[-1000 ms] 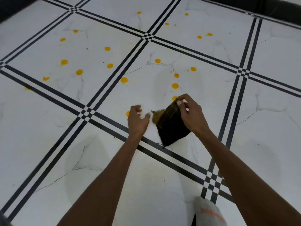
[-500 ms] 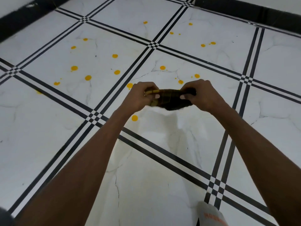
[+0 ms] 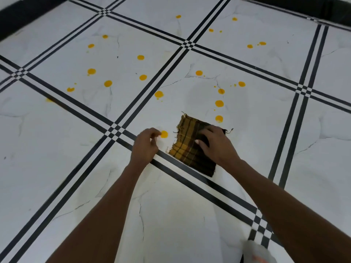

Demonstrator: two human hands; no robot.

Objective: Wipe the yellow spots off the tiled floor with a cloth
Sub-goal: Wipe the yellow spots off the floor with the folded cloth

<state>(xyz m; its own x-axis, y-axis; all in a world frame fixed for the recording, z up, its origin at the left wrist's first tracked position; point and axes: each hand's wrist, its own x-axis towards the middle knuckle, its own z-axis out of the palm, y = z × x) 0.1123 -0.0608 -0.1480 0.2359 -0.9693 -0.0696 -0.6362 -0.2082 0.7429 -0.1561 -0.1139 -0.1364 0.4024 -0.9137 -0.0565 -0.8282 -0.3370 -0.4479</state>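
A folded dark cloth with yellow-brown checks lies flat on the white tiled floor, across a black grout stripe. My right hand presses down on its right half, fingers spread over it. My left hand hovers just left of the cloth, fingers loosely curled and holding nothing. A yellow spot sits between the left fingertips and the cloth. Another spot lies just beyond the cloth, with two more in a line above. Several further yellow spots dot the tiles to the far left and back.
Black double stripes cross the white marble tiles in a grid. A dark skirting runs along the far left and top edges. A white object with orange print shows at the bottom right edge.
Both hands held the cloth bunched up in the air half a second ago. Now it lies spread on the floor under my right hand, and my left hand has let go.
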